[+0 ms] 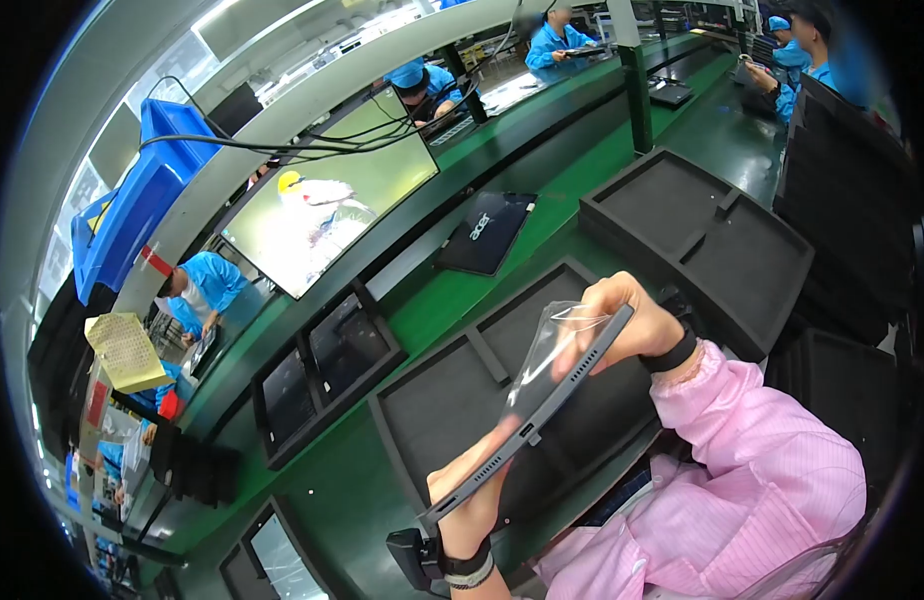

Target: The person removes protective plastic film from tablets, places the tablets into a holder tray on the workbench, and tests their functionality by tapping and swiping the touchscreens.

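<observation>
A thin grey panel (530,432) with vent slots along its edge is held edge-on between both hands. My left hand (472,495) is closed on its lower end. My right hand (627,318) grips the upper end, with clear plastic film (549,350) bunched by its fingers along the panel's far side. Beneath the panel lies a black foam tray (422,420) with divided compartments. Beyond it, a black acer lid (487,232) rests on the green surface.
Another foam tray (672,205) is at the right, near stacked dark trays (847,200). A tray with dark panels (327,370) lies left. A lit monitor (332,200), a blue bin (147,180) and hanging cables are above. Several people in blue work farther off.
</observation>
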The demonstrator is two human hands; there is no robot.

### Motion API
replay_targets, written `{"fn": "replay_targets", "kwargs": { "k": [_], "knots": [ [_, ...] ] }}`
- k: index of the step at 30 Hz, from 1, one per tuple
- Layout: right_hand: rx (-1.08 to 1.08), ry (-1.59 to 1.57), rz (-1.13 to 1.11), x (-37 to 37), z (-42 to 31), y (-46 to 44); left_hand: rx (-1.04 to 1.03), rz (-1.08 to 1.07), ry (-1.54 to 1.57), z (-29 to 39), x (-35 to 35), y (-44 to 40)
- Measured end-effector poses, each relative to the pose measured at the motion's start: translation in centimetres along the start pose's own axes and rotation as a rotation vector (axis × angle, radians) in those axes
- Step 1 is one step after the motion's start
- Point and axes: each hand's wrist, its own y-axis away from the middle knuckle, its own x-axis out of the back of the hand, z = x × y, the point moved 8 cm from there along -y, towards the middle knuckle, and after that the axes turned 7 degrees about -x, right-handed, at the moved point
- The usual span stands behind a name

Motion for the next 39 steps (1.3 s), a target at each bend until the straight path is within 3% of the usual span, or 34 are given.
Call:
{"fn": "replay_targets", "kwargs": {
  "k": [4,8,13,18,20,26,34,37,39],
  "knots": [
    [0.001,0.109,-0.192,-0.9,-1.6,0.0,-0.491,-0.150,-0.384,2.6,-1.1,-0.8],
    [0.026,0.098,-0.251,-1.3,-2.2,-0.7,-0.630,-0.054,-0.500,2.9,-0.8,-1.3],
    [-0.088,-0.024,-0.379,-1.6,-2.3,-1.4,-0.542,-0.032,-0.506,2.9,-0.2,-1.6],
    [-0.143,-0.245,-0.353,-1.2,-2.1,-2.6,-0.339,-0.050,-0.395,1.6,0.6,-1.2],
    [-0.166,-0.147,-0.295,-0.1,-1.3,-3.0,-0.338,-0.051,-0.418,1.4,0.4,-1.6],
    [0.024,-0.063,-0.051,0.6,-2.9,-2.9,-0.367,-0.014,-0.420,1.1,-0.2,-1.7],
    [0.280,-0.475,-0.159,1.7,-3.4,-2.4,-0.294,-0.004,-0.324,0.3,-1.5,-1.9],
    [0.287,-0.476,-0.196,2.1,-3.2,-2.0,-0.307,0.077,-0.330,0.1,-1.0,-1.6],
    [0.290,-0.400,-0.076,2.9,-3.9,-2.0,-0.283,0.215,-0.376,-1.0,-0.1,-0.9]
  ]
}}
